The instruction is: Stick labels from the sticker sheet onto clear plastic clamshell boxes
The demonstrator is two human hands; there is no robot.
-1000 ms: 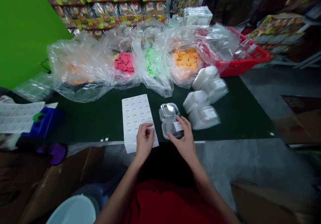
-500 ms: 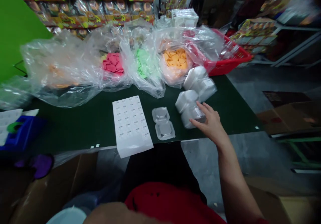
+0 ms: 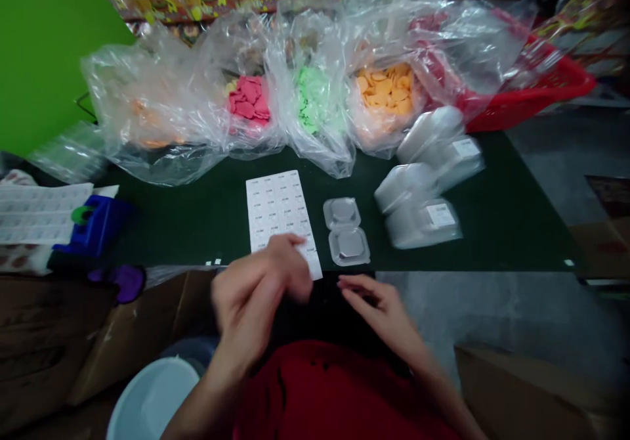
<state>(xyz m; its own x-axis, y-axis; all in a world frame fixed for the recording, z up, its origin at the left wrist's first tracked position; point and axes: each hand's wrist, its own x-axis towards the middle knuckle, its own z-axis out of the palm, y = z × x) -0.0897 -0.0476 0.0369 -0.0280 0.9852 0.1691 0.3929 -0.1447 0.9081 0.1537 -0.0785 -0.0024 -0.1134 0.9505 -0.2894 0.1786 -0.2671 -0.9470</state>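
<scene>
My left hand (image 3: 266, 282) is over the lower edge of a white sheet of printed labels (image 3: 276, 207). Its fingers look curled, but motion smears them and I cannot make out anything in them. My right hand (image 3: 381, 308) hovers by the table's front edge, below an opened clear plastic clamshell box (image 3: 348, 243). Its thumb and fingers are bent with a gap between them, and nothing shows there. Two stacks of clear clamshell boxes, a nearer stack (image 3: 418, 210) and a farther stack (image 3: 443, 144), stand to the right with small white labels on them.
Plastic bags at the back hold pink pieces (image 3: 249, 102), green pieces (image 3: 312, 102) and orange pieces (image 3: 388, 92). A red basket (image 3: 531, 98) stands at the right rear. On the left is a blue tape dispenser (image 3: 96, 226). A pale bucket (image 3: 152, 397) is below.
My right hand has left the nearer stack of boxes and moved back toward my body. My left hand has risen from the bottom of the view to the label sheet. The view has shifted.
</scene>
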